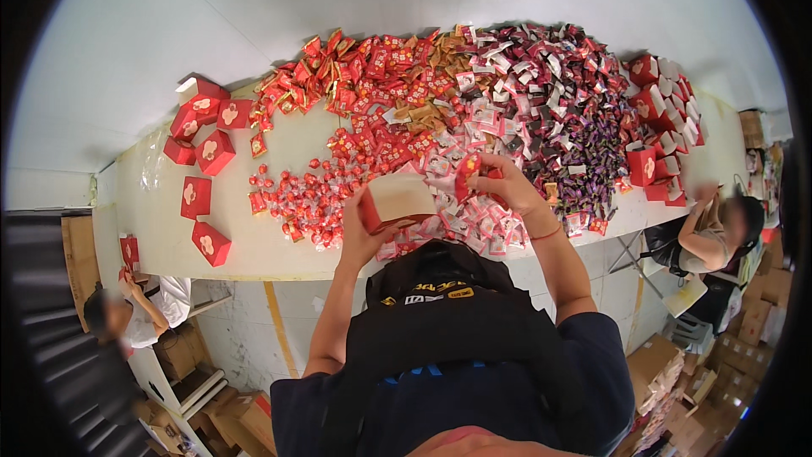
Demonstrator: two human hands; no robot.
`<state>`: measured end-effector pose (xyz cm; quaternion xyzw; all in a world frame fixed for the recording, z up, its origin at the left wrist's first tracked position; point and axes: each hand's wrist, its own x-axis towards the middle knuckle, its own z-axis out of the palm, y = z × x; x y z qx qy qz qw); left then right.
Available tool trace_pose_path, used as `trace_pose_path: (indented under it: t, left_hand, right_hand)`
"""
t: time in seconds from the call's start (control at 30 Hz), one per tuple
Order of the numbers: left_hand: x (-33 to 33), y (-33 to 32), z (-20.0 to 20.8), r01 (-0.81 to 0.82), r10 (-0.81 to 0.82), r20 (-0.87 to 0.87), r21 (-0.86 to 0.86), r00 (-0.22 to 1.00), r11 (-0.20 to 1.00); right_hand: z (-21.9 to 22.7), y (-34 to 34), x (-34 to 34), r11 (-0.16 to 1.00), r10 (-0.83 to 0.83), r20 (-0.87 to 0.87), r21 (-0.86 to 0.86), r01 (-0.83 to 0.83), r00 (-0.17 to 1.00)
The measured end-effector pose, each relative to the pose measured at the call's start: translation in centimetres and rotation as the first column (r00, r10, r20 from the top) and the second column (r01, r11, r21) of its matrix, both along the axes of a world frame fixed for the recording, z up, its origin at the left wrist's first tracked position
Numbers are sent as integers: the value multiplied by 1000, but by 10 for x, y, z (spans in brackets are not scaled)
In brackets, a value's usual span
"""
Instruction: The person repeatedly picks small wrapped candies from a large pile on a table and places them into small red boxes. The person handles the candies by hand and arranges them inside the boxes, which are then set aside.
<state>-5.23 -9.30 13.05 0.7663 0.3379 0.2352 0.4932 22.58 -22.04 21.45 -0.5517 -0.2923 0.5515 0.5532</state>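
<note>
My left hand (359, 239) grips a small red box (399, 200) from its left side. The box is open at the top, and its pale inside faces up. Just to its right, my right hand (511, 186) pinches a small red packet (466, 176) with yellow marks between thumb and fingers. Below and around both hands lie pink-and-white packets (461, 228). Round red candies in clear wraps (315, 199) spread out left of the box. Beyond my right hand is a heap of purple-wrapped candies (585, 171).
Red packets (372, 63), brown packets (448, 52) and dark maroon packets (584, 55) pile along the table's (279, 140) far side. Red boxes with flower shapes (215, 152) stand at left; more open boxes (647, 107) crowd the right. One person (139, 322) works at each end.
</note>
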Motion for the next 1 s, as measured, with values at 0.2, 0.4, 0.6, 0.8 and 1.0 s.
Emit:
trace_pose_path:
  t: [0.2,0.4,0.6,0.8,1.0]
  left_hand:
    - [36,-24,4,184,-186,22,52,982,981]
    - [45,-32,19,174,-151,138,-179,979,968]
    - [49,-44,4,138,-84,249,-210,965,968]
    - [70,-58,-16,100,-40,290,-194,956,976]
    - [69,-66,-46,223,-148,259,-289,955,931]
  right_hand:
    - [38,17,-17,973,168,723,-12,-231,670]
    - [71,20,-44,973,-5,772,151,-177,635]
    - [53,22,-65,927,-213,822,341,-156,529]
    - [31,11,-61,880,-370,676,475,6,637]
    - [19,5,-39,861,-458,632,490,135,625]
